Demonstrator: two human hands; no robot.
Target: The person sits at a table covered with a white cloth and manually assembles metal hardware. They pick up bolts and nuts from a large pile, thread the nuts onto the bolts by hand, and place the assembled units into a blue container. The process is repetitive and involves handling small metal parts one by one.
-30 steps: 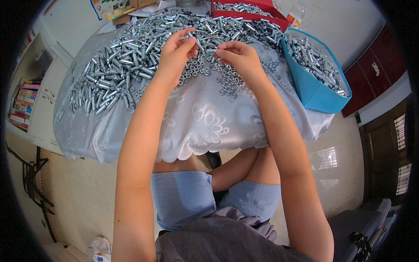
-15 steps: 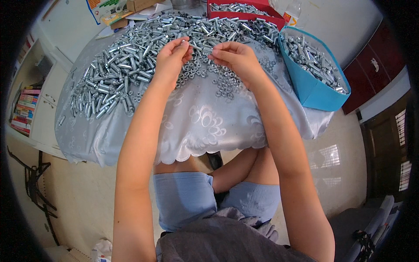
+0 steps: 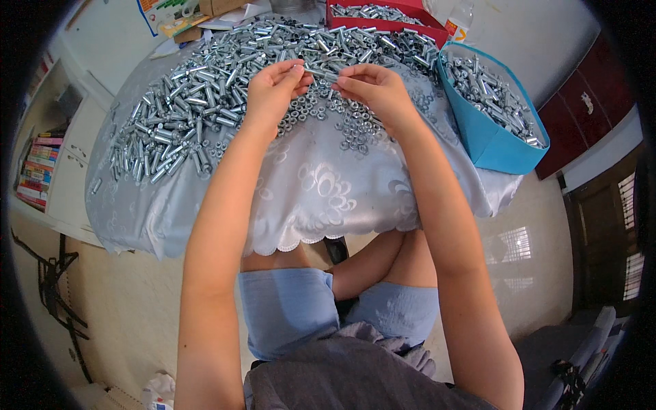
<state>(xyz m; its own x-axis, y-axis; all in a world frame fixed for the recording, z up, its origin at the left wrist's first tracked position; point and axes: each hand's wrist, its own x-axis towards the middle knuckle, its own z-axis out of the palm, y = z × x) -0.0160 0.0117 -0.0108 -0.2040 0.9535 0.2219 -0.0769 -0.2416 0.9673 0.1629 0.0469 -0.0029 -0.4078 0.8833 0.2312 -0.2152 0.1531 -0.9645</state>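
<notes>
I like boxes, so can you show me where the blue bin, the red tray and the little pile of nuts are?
blue bin (image 3: 497, 140): head view, on its bare outer blue wall.
red tray (image 3: 389, 22): head view, on its red front rim.
pile of nuts (image 3: 345, 126): head view, on loose nuts below the hands.

— What is the heap of bolts (image 3: 205, 102) made of?
— Bright, shiny metal, silvery all over, and the loose nuts (image 3: 348, 119) in front of it look the same.
— And the tablecloth (image 3: 321, 184)?
— Pale satin-like cloth with a soft sheen, a woven flower pattern and a scalloped hem.
— The containers?
— The blue bin (image 3: 488, 140) looks like smooth, matt plastic; the red tray (image 3: 383, 20) is smooth too.
— The clothes?
— Light blue shorts (image 3: 287, 307) and a grey top (image 3: 355, 376), both matt cloth.
</notes>
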